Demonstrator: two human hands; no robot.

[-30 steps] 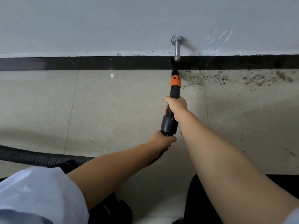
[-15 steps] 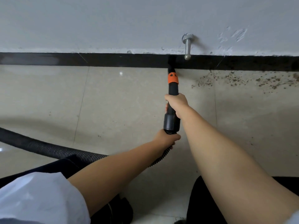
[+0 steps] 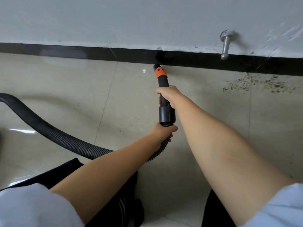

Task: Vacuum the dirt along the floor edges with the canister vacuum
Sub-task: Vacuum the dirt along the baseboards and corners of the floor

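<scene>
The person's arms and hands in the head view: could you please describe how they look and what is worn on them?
Both forearms are bare from above the elbow down. The left hand and right hand wear no gloves, rings or watch that can be seen. Each upper arm is covered by a short, loose, pale blue-white sleeve: the left sleeve and the right sleeve.

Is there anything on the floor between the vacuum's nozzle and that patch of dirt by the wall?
Nothing visible. The nozzle sits at the black baseboard, and the dirt lies off to its right along the same edge, with only bare tile between. The metal doorstop juts from the wall above that stretch, not on the floor.
</scene>
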